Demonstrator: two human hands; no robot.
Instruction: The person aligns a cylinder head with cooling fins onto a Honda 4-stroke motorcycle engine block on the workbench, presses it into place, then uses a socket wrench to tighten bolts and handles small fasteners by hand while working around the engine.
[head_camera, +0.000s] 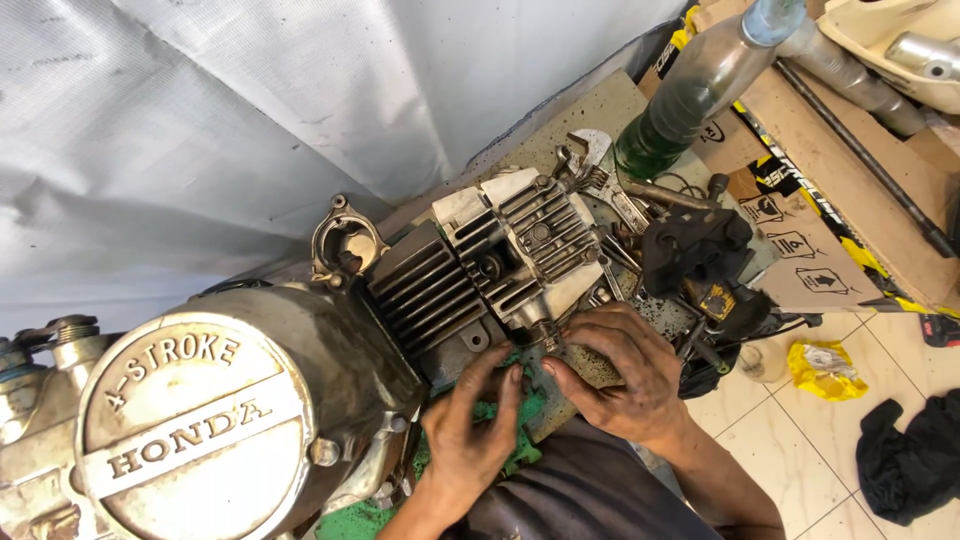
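Note:
A small motorcycle engine lies across the bench, its round silver side cover (195, 420) at lower left and its finned cylinder head (520, 245) in the middle. My right hand (620, 375) pinches a small metal fitting (549, 335) at the lower edge of the cylinder head. My left hand (470, 420) reaches up beside it, fingers spread, fingertips close to the same spot and over a green rag (525, 415). Both hands are dark with grease.
A grey tarp (220, 110) hangs behind the engine. Spanners (600, 180) and a black part (695, 250) lie to the right of the head. A green-filled plastic bottle (690, 95) leans above cardboard (830, 150). A yellow wrapper (825, 365) and black cloth (910, 460) lie on floor tiles.

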